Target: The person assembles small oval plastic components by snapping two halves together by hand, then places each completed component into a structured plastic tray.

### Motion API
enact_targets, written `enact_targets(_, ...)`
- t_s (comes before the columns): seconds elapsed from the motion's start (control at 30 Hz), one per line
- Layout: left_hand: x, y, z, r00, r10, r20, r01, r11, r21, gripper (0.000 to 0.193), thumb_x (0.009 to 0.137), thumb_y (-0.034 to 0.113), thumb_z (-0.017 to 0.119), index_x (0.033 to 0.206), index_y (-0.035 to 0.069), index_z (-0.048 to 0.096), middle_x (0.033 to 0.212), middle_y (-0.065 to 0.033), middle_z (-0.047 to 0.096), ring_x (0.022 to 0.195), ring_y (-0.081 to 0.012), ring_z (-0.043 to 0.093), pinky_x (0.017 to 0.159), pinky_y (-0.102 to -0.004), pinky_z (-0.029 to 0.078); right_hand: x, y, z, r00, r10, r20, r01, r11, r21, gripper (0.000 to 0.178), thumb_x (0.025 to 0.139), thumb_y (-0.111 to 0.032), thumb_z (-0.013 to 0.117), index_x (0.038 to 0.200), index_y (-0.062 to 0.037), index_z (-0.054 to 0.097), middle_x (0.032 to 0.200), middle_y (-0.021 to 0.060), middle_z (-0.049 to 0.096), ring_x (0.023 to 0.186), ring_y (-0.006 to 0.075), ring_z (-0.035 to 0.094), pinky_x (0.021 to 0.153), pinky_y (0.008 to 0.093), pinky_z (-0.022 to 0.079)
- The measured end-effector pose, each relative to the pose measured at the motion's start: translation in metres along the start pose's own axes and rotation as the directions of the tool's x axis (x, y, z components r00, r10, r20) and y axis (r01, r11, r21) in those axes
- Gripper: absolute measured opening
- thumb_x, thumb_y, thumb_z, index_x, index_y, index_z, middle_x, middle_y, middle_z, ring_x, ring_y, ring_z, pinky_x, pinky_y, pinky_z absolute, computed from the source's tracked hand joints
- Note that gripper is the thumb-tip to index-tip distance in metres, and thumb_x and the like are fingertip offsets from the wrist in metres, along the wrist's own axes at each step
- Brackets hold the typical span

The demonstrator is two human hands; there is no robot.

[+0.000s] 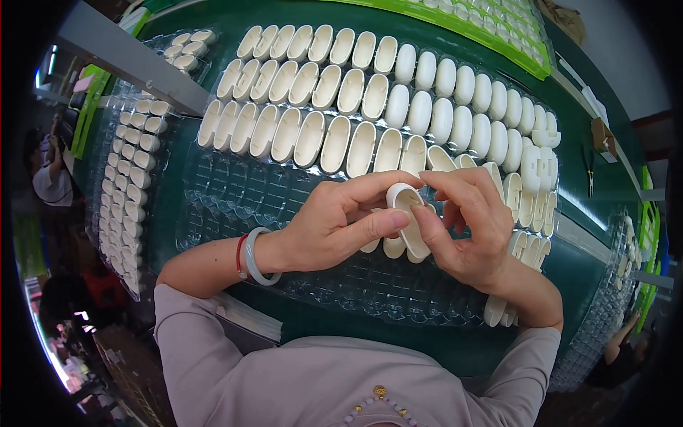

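L hand (333, 226) & R hand (464, 226) both pinch one small white oval plastic shell (408, 219), fingers curled round it, thumbs on its rim, open side up, just above the near part of the clear moulded plastic tray (235, 192). Rows of like white shells (341, 92) fill the tray's far half w/ more stacked at its R edge. Pale jade-coloured bangle (257, 256) on L wrist, beside a thin red cord.

small white oval plastic shell (407, 213), hollow side up, between both hands' fingers (398, 219)
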State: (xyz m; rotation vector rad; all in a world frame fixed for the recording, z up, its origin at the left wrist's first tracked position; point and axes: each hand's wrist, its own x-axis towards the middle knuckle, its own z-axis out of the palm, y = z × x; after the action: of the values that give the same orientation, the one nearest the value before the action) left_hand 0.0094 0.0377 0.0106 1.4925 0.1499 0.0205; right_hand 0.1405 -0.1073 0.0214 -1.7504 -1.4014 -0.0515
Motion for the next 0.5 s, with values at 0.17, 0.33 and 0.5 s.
enact_targets(0.17,0.0,-0.006,0.004,0.998,0.067,-0.001,-0.067,0.996,-0.055,0.041,0.092,0.016,0.053,0.128,0.001,0.043,0.083,-0.0006,0.061,0.067,-0.0025,0.052,0.056,-0.0163,0.04,-0.002,0.002,0.001,0.998,-0.055,0.023,0.054,0.998,0.03,0.033,0.066,-0.002,0.071,0.098,-0.0059,0.065,0.074,0.0043,0.056,0.055,0.0133,0.055,0.043,0.0244,0.043)
enact_targets(0.33,0.0,-0.008,0.007,0.993,0.121,0.016,-0.121,0.993,-0.003,0.041,0.092,0.016,0.053,0.129,0.0,0.043,0.089,-0.0014,0.061,0.071,-0.0034,0.053,0.058,-0.0172,0.041,-0.006,0.004,0.002,0.994,-0.109,0.007,0.109,0.994,0.01,0.031,0.065,0.0,0.069,0.095,-0.0052,0.066,0.07,0.0042,0.056,0.051,0.0134,0.054,0.043,0.0244,0.043)
enact_targets(0.5,0.001,-0.006,0.004,0.998,0.012,0.064,-0.007,0.997,-0.081,0.04,0.093,0.019,0.05,0.128,0.0,0.043,0.092,-0.003,0.06,0.075,-0.0061,0.056,0.064,-0.0189,0.044,-0.004,0.004,-0.001,0.998,-0.01,0.062,0.003,0.994,0.109,0.023,0.069,-0.002,0.068,0.093,-0.0033,0.065,0.066,0.0054,0.055,0.049,0.013,0.053,0.044,0.0237,0.042)
